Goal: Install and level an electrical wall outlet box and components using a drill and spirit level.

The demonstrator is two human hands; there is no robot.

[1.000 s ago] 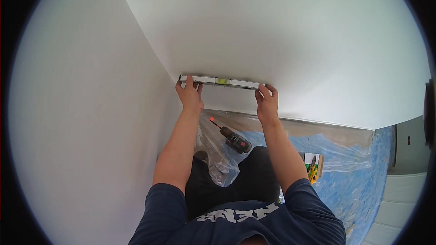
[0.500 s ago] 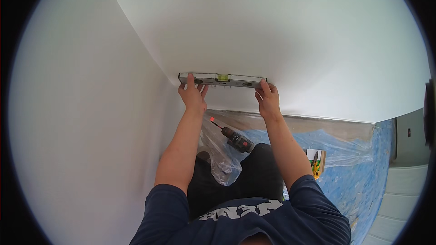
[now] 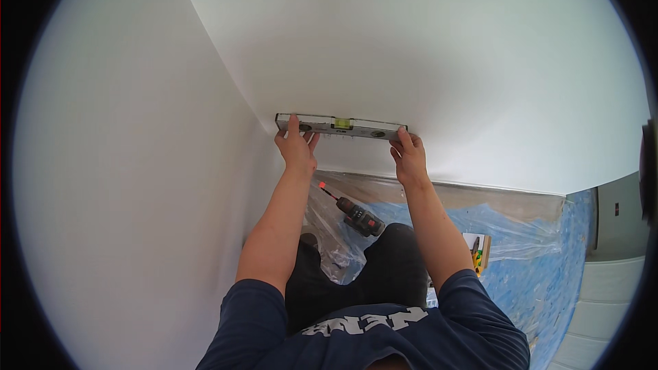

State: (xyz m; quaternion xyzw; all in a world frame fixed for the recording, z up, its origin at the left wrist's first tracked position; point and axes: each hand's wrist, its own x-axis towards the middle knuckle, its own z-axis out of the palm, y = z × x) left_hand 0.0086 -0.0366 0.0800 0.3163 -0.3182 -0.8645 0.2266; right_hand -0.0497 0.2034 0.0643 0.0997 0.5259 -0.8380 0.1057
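Observation:
A silver spirit level (image 3: 343, 130) with a yellow-green vial at its middle lies across the lower part of the white wall (image 3: 384, 48) in front of me. Its right end dips slightly in the picture. My left hand (image 3: 297, 147) grips it near the left end, thumb on the front face and fingers below. Around the right end, my right hand (image 3: 410, 157) is closed with the thumb on the face and the fingers curled underneath. Whether the level touches the wall all along cannot be told.
A cordless drill (image 3: 361, 218) with a red-tipped bit lies on clear plastic sheeting (image 3: 332, 250) by my knees. A side wall (image 3: 137, 164) meets the front wall at the left. Blue sheeting (image 3: 528, 281) covers the floor at right, with a yellow-and-black tool (image 3: 477, 259) near my right arm.
The level and both hands sit slightly lower and further right in the picture; the wall corner and drill have shifted similarly. Both hands keep their hold.

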